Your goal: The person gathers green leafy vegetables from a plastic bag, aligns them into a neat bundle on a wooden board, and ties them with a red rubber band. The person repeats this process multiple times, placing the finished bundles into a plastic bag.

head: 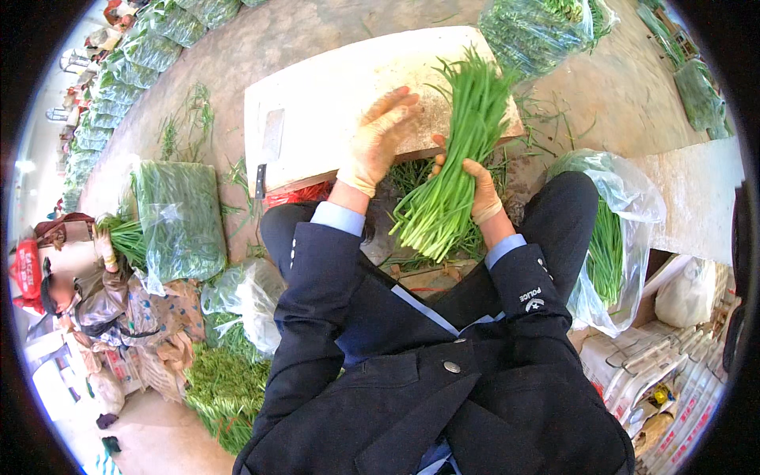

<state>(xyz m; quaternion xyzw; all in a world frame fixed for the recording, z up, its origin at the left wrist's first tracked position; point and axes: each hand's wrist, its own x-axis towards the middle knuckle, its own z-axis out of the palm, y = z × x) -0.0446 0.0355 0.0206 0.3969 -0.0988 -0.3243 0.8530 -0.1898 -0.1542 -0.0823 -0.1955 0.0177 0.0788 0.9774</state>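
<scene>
My right hand point(484, 187), in a pale glove, grips a thick bunch of garlic chives point(460, 160) near its lower half. The pale cut stem ends point down towards my lap, and the green tips lean over the right part of a white board point(332, 95). My gloved left hand point(380, 139) is raised over the board's near edge, fingers apart and holding nothing, to the left of the bunch. At the board's left end lies a cleaver point(270, 142), its black handle over the near corner. Loose chive scraps point(415, 175) lie below the board between my legs.
Left of me stands a large plastic bag of chives point(181, 219), with a co-worker's gloved hand point(105, 244) on a bunch beside it. An upright mass of chives point(228, 386) sits nearer. To my right is an open bag of chives point(605, 255); another full bag point(543, 35) lies beyond the board.
</scene>
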